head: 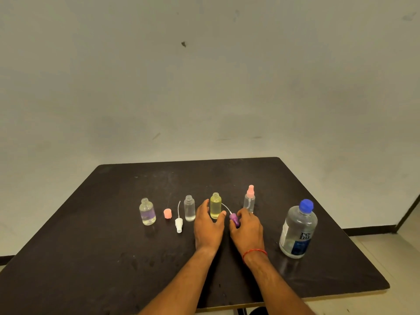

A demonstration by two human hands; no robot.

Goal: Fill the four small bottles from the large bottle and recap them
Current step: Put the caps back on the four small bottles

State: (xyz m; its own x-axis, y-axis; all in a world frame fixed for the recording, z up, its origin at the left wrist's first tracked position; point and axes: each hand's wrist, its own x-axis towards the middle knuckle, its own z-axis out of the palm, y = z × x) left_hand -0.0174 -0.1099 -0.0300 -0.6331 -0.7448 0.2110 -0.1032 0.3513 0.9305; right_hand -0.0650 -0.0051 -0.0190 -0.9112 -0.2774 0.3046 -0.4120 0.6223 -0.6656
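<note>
Right fingers (244, 218) curl round the glossy purple spray cap (234, 220); left hand (208, 226) spread, empty.

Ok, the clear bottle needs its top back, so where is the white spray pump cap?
In the head view, the white spray pump cap lies on the black table, left of centre, between the small pink cap and the clear bottle.

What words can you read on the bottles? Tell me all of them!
"re nu": white letters, stacked in two rows, on the blue label of the large bottle.
White side label on the same bottle: print too small to read.
The four small bottles and loose caps: no words visible.
</note>
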